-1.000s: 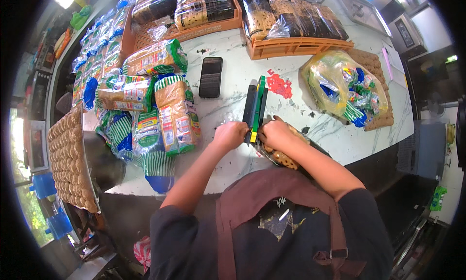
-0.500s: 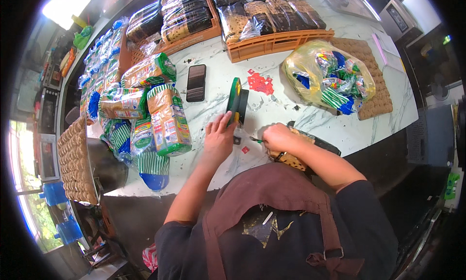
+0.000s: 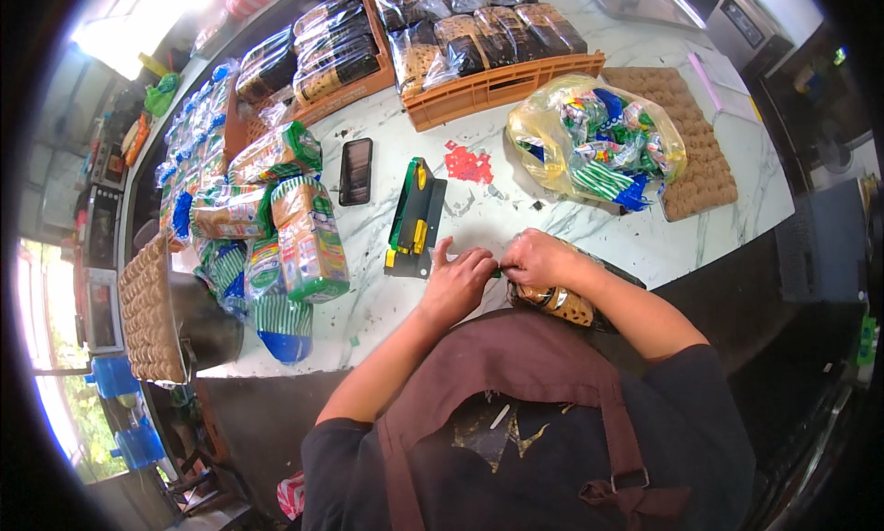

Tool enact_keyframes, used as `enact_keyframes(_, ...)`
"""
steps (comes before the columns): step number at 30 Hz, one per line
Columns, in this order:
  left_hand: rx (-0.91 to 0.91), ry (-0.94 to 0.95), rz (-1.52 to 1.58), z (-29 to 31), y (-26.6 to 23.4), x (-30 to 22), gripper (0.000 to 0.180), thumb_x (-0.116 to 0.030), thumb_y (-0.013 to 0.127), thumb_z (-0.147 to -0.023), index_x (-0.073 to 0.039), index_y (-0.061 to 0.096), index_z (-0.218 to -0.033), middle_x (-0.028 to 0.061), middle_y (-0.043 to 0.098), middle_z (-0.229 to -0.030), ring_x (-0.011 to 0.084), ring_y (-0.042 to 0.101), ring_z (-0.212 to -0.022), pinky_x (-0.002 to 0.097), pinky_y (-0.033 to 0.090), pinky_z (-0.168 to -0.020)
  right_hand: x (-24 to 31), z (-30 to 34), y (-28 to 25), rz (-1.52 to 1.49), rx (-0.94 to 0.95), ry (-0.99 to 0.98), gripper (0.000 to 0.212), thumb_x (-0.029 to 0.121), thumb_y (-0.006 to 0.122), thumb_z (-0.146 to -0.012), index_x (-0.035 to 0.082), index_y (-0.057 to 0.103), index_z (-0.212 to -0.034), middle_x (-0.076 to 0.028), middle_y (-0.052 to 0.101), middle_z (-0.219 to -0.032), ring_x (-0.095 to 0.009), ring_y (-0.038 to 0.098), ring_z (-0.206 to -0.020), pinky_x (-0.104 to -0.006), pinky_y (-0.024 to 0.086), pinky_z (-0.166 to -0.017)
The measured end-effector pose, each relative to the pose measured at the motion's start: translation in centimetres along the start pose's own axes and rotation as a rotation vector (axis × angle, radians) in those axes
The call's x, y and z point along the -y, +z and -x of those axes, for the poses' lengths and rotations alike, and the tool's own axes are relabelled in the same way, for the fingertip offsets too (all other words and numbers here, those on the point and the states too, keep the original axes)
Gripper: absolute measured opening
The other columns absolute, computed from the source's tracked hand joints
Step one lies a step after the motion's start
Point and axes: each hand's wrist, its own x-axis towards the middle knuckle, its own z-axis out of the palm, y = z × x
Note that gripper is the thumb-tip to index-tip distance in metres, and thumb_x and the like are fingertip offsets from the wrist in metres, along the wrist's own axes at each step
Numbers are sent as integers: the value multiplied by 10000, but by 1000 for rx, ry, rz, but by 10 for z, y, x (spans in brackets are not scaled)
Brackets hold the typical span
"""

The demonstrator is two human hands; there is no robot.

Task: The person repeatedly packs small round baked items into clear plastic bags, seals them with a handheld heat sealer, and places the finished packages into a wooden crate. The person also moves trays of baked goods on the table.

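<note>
Close to my body lies a loaf of bread (image 3: 564, 303) in a tan and black bag, partly covered by my right arm. My right hand (image 3: 539, 259) is closed around the gathered neck of the bag. Beside it my left hand (image 3: 459, 280) has its fingertips pressed together at the end of that neck, where a bit of green shows. Its index finger is raised, and what exactly it pinches is mostly hidden. Just beyond my left hand stands a green, black and yellow bag-neck tape sealer (image 3: 417, 220), touched by neither hand.
Bagged loaves (image 3: 308, 241) are piled at the left beside a phone (image 3: 356, 172). Orange crates (image 3: 502, 91) of bagged bread stand at the back. Red scraps (image 3: 470, 164) lie mid-table. A yellowish bag (image 3: 534, 130) of crumpled wrappers sits on the right, next to an egg tray (image 3: 700, 153).
My left hand has left the sealer and moved right, up to my right hand at the bag neck. The sealer now stands tilted differently, slightly further left. My right hand keeps its grip.
</note>
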Motion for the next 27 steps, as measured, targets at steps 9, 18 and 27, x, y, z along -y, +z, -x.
enact_keyframes(9,68,-533,615,3,10,-7,68,-108,574,-901,-61,620,-881,81,618,-759,203,601,-665,321,476,-672,26,4,9,88,-368,-148,46,151,643,-745,117,671,-758,-78,662,-724,-293,643,-818,-442,423,-886)
enact_keyframes(18,104,-668,1367,9,-17,3,137,-99,501,-914,-38,559,-1023,30,565,-737,136,537,-637,263,411,-556,35,2,5,3,-220,-87,248,74,629,-732,138,695,-963,-75,677,-782,-316,624,-875,-447,414,-852)
enact_keyframes(27,-17,387,-42,18,-54,31,236,-86,590,-806,-134,597,-1036,30,572,-801,230,603,-753,362,484,-681,41,-38,-22,-252,210,33,347,48,592,-745,137,694,-1064,-106,699,-946,-306,636,-967,-404,433,-881)
